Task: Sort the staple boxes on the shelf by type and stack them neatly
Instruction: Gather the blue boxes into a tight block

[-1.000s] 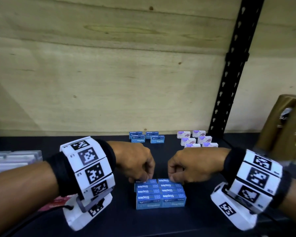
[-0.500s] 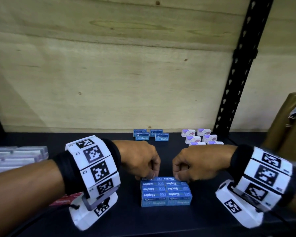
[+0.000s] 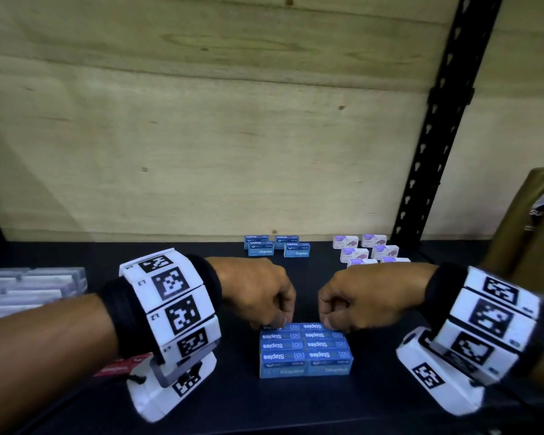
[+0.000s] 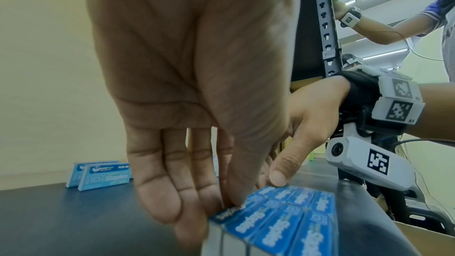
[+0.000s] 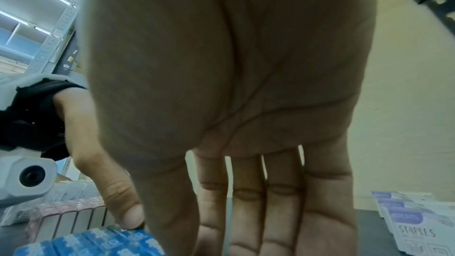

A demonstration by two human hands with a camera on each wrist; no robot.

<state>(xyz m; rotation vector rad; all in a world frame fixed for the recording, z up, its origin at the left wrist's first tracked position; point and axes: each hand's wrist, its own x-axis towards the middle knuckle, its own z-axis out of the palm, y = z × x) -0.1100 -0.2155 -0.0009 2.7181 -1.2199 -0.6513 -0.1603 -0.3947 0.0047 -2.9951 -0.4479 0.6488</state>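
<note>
A tight block of blue staple boxes (image 3: 305, 350) lies flat near the front of the dark shelf (image 3: 201, 403). My left hand (image 3: 280, 323) pinches the rear-left blue box, thumb on top and fingers down behind it (image 4: 229, 205). My right hand (image 3: 327, 324) pinches the rear-right box the same way, its thumb (image 4: 278, 179) on the box top. Several more blue boxes (image 3: 277, 246) stand at the back by the wooden wall. To their right stand several white-and-purple staple boxes (image 3: 368, 251), also in the right wrist view (image 5: 413, 225).
Clear plastic packs (image 3: 29, 287) are stacked at the left, with a red pack (image 3: 120, 367) under my left wrist. A black shelf upright (image 3: 437, 136) and a gold bag (image 3: 531, 227) stand at the right. Another person (image 4: 393, 22) works beyond the shelf.
Both hands stay on the rear row of the blue block. Only the head view has shifted slightly; the boxes keep their places.
</note>
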